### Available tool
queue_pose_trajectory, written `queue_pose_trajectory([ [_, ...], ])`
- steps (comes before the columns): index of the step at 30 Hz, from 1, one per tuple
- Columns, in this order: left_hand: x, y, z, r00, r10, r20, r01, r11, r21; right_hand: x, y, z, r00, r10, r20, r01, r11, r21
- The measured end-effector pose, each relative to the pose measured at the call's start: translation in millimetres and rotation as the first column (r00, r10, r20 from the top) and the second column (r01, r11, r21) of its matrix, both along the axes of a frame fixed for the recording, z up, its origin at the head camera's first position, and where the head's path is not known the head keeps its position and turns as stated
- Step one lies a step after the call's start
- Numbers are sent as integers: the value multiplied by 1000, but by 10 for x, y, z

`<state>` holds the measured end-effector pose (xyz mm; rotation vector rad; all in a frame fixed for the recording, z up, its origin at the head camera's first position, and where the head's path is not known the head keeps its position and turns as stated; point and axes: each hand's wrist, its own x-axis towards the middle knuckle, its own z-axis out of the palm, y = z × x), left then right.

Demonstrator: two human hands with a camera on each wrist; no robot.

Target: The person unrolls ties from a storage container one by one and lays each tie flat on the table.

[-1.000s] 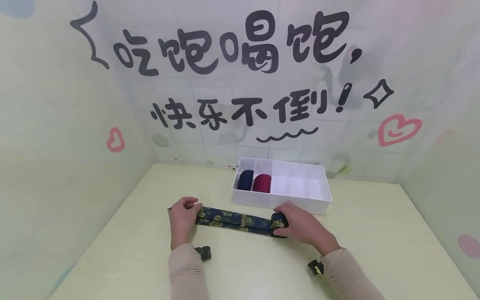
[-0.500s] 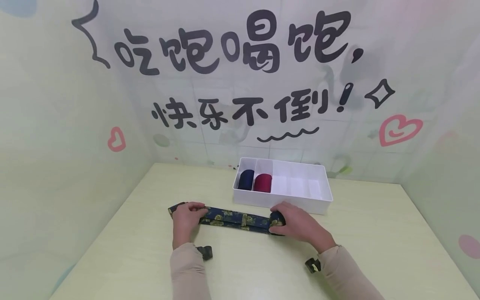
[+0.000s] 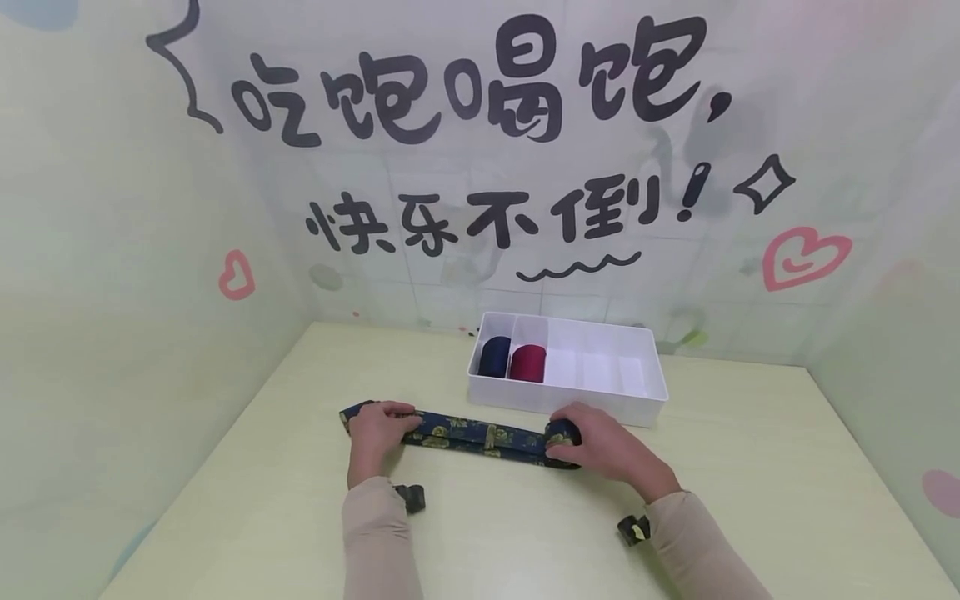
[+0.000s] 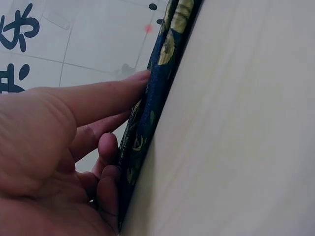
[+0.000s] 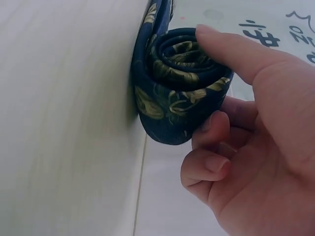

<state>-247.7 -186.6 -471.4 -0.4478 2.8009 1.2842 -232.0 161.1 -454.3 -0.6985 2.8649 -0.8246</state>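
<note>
A dark blue necktie (image 3: pixel 465 434) with yellow flowers lies stretched across the table, its seamed side up, its right part wound into a roll. My right hand (image 3: pixel 611 450) grips this rolled end (image 5: pixel 182 105), thumb at the spiral and the other fingers curled round the outside. Near the wide pointed end, my left hand (image 3: pixel 381 432) rests on the flat tie. Its fingertips press along the cloth (image 4: pixel 152 98) in the left wrist view, while the pointed tip shows beyond the hand.
Behind the tie stands a white divided box (image 3: pixel 487 388). A navy roll (image 3: pixel 494 357) and a red roll (image 3: pixel 528 364) sit in its left compartments. A printed curtain (image 3: pixel 420 283) closes off the back of the pale table (image 3: pixel 480 533).
My left hand has shifted slightly right along the tie, so more of the pointed end shows. My right hand moved a little left with the roll, then back right.
</note>
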Motion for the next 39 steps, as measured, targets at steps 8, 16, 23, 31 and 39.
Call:
queue_pose_trajectory([
  [8,-9,18,-35,1000,-6,0,6,1000,-13,18,114,-16,1000,-15,14,15,1000,2],
  [16,14,51,-29,1000,11,0,-11,1000,-1,54,242,36,994,-30,107,34,999,-28],
  [23,-14,64,-1,1000,-5,-20,5,1000,-8,51,394,66,985,6,173,5,998,-61],
  [31,-6,41,7,1000,5,-16,-5,1000,-12,11,474,-13,982,43,186,-28,996,-84],
  [39,3,25,-5,1000,9,-20,-9,1000,-20,18,512,46,972,39,232,-23,997,-73],
])
